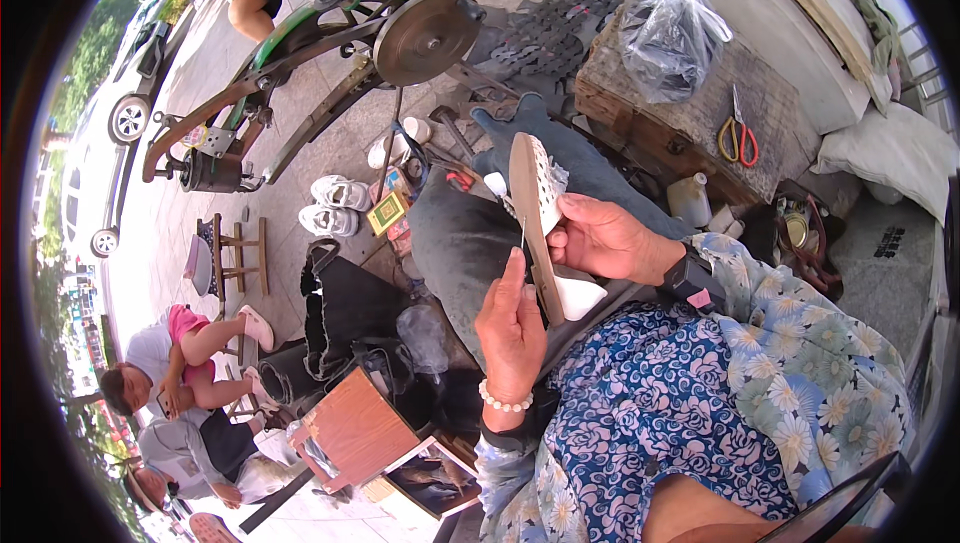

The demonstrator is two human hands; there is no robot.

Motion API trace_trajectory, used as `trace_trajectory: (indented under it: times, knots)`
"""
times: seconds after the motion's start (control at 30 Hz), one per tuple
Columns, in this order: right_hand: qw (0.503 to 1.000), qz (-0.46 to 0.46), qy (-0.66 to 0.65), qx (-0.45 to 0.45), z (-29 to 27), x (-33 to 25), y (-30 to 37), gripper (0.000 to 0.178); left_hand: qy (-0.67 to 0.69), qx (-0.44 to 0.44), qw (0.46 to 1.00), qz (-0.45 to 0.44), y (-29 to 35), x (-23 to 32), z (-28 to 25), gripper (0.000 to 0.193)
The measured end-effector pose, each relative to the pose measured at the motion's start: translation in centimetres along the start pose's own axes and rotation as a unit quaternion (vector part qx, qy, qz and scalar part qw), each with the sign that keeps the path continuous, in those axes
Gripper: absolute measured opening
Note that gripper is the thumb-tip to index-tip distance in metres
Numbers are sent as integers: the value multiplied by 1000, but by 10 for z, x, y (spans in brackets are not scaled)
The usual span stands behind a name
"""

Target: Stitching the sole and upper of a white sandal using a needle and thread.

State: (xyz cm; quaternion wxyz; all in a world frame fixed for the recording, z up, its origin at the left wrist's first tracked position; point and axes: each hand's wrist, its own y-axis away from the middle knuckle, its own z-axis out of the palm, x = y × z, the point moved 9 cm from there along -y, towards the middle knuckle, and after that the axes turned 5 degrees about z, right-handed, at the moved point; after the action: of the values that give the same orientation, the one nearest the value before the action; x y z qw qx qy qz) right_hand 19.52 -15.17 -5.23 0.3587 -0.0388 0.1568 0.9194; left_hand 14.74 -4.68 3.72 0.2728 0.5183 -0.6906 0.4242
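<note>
The right hand [612,241] grips a white perforated shoe with a flat tan sole [538,233], toe toward 12 o'clock, just off the picture's centre toward 3. The left hand [512,331] is at its 7 o'clock, by the sole; I cannot tell whether it grips. From the shoe, red-and-yellow-handled metal scissors [738,123] lie at 2 o'clock on a worn wooden box [778,135].
</note>
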Motion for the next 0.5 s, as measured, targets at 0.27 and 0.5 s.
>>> trace_trajectory:
  times: [0.27,0.5]
  knots:
    - [1000,5,3,1,1,-1,5,30,23,-21,998,-60,2,0,5,40]
    - [996,-14,56,68,-8,0,18,26,-12,-31,999,11,5,2,7,50]
